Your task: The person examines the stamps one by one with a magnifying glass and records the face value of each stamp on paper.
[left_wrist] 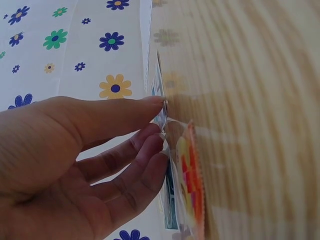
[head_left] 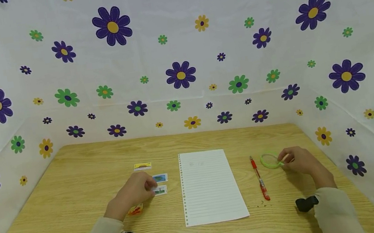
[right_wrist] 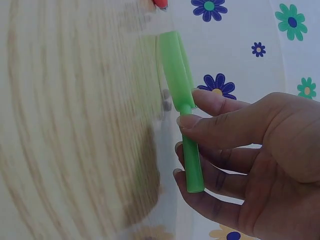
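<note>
At the left of the table, my left hand (head_left: 133,193) pinches the near edge of a postage stamp (head_left: 161,190) with a greenish picture. A blue stamp (head_left: 160,178) lies just beyond it, and a yellow one (head_left: 142,166) is farther back. Beneath the hand is a red and orange stamp (head_left: 136,210), partly covered; its orange face (left_wrist: 192,177) shows in the left wrist view. On the right, my right hand (head_left: 296,159) grips a green magnifying glass by its handle (right_wrist: 193,167), thumb on one side and fingers on the other, with the lens ring held close over the table.
A lined sheet of paper (head_left: 210,189) with faint writing near its top lies mid-table. Right of it rests a red pen (head_left: 259,178), with small dark specks below. White flower-patterned cloth (head_left: 176,45) walls the table's back and sides.
</note>
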`<state>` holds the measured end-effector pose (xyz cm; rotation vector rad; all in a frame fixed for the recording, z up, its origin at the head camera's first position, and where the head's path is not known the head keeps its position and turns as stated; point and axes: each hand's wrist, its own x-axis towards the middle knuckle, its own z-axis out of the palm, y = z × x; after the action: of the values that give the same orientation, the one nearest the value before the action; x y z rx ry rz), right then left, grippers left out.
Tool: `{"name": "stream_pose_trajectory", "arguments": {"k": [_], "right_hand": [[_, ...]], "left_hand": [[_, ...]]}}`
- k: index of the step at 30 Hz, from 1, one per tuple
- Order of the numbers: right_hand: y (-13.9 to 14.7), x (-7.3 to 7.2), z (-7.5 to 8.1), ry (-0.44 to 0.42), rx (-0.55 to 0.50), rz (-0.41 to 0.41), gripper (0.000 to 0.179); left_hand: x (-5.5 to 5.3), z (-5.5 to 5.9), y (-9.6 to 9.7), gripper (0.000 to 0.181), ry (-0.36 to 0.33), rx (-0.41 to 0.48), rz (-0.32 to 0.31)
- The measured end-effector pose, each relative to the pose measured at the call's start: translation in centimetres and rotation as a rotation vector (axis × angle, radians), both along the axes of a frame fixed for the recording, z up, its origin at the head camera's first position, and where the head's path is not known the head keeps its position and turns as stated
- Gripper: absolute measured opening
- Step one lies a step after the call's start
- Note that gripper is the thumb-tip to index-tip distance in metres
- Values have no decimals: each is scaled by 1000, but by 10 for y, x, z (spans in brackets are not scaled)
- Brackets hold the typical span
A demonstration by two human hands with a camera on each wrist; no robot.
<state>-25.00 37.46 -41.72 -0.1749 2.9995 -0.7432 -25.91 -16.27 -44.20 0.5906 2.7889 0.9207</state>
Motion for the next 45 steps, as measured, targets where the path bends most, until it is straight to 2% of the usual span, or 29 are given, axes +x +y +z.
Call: {"name": "stream_pose_trajectory", "arguments": {"k": [12,20,27,33,36,40,45], "right_hand": [[3,-4,-2,-52,18,-18,14],[2,-5,-2,-86,11,-19,14],[3,-2,-3,-49,19,10,12],[-6,-1,3,60,48,11,14],[-15,-1,7,95,25,42,13],[-30,0,11,100,-26,99,11],[-44,1,15,62,-74,143,11]], "left_hand": [[2,3,0,19,-8,-15,11],[4,4,-1,18,-3,-8,-6],[5,5,0,17,5,-7,-8],[3,4,1,17,5,-20,-11],[3,4,1,18,3,-19,-12],[3,3,2,18,2,-20,-17],[3,3,3,17,25,-21,-22]]}}
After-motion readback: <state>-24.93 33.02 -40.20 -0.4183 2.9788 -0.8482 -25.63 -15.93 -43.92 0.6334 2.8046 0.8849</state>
